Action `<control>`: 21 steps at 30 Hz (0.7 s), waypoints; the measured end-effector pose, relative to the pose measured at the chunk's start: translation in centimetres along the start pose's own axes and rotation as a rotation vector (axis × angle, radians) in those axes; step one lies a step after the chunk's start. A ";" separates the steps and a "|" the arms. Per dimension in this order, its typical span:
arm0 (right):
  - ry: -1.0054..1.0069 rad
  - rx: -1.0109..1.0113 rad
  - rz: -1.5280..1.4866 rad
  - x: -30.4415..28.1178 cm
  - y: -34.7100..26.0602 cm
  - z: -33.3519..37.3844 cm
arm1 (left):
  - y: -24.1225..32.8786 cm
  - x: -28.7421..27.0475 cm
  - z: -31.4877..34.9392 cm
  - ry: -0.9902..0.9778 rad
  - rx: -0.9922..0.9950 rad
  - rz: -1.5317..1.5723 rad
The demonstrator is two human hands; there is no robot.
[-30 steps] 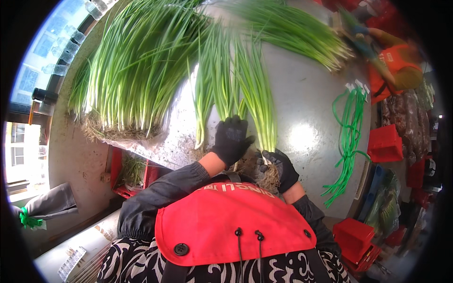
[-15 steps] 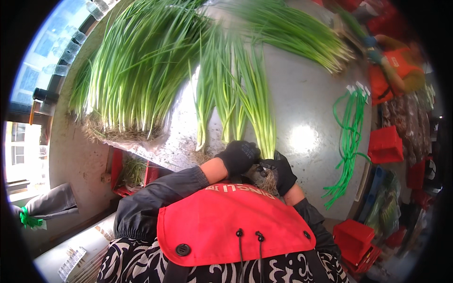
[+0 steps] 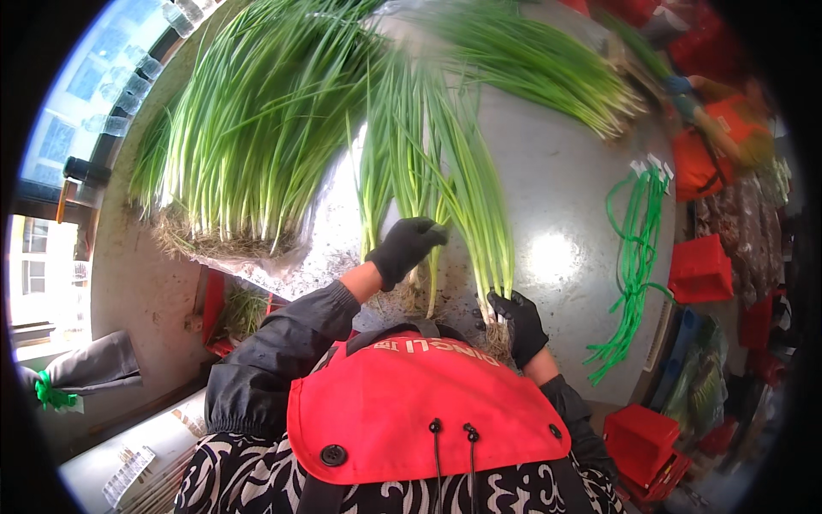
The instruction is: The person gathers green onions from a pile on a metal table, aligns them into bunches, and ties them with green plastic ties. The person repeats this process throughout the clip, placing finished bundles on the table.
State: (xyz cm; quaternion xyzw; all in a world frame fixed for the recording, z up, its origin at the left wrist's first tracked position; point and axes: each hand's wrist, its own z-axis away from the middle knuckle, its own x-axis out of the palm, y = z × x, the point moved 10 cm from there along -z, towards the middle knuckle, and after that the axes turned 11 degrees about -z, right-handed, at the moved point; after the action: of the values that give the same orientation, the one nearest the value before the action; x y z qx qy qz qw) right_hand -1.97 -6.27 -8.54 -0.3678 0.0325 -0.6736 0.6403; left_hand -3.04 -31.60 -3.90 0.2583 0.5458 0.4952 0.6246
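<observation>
My right hand [image 3: 518, 327], in a black glove, is closed around the lower white ends of a small bunch of green onions [image 3: 488, 231]. Their brown roots [image 3: 497, 339] hang below the fingers, and the leaves reach away across the table. My left hand [image 3: 404, 250], also gloved in black, is over the stalks of a loose middle group of green onions [image 3: 417, 171]. Its fingers reach rightward, slightly bent and apart, with nothing visibly held. The root ends of that group lie just below this hand.
A large heap of rooted green onions [image 3: 248, 163] covers the metal table's [image 3: 565, 197] left side. Another pile [image 3: 548, 68] lies at the far right. Green ties [image 3: 635, 248] hang near the right edge. Red crates [image 3: 640, 441] stand beside the table. A co-worker's orange garment [image 3: 715, 146] shows at far right.
My left hand has moved up and left, away from the bunch's roots to the middle stalks. My right hand has shifted slightly down and right with the bunch.
</observation>
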 end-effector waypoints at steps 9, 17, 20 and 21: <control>-0.132 0.039 -0.124 2.3 -0.5 0.6 | 7.3 3.0 2.6 0.182 0.563 -0.242; -0.121 0.000 -0.015 2.2 -0.8 0.8 | 8.5 7.6 2.2 -0.007 0.856 -1.071; -0.115 -0.001 0.003 2.3 -0.8 1.0 | 8.6 7.6 2.4 0.018 0.884 -1.152; -0.120 -0.004 0.002 2.2 -0.7 0.9 | 8.8 7.3 2.4 0.037 0.882 -1.154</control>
State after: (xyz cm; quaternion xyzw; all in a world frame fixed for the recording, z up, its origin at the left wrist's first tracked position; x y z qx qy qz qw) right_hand -1.88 -7.75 -6.50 -0.4089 -0.0041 -0.6497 0.6409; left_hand -4.36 -21.23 1.22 0.1488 0.7547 -0.1750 0.6146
